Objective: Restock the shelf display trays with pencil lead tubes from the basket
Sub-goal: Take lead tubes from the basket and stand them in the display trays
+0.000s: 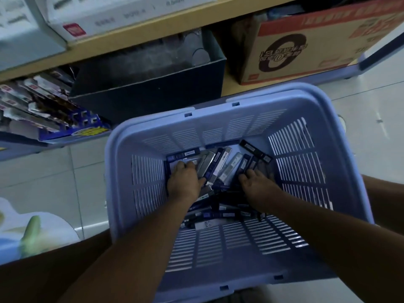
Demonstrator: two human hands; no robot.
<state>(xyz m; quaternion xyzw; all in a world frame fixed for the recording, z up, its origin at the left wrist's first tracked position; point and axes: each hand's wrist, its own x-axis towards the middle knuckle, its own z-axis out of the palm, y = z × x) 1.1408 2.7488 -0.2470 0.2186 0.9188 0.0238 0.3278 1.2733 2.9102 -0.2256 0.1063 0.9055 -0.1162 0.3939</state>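
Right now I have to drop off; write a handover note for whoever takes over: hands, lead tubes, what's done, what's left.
Left hand: down in the blue basket, fingers on the pencil lead tubes; a grip cannot be confirmed.
Right hand: in the same pile, further right; grip also unclear.
Tubes: all those visible lie loose on the basket's bottom; the basket sits in front of the shelf.
Done: no tube is visibly out of the basket.
Left: gather tubes, lift them out, restock the shelf.
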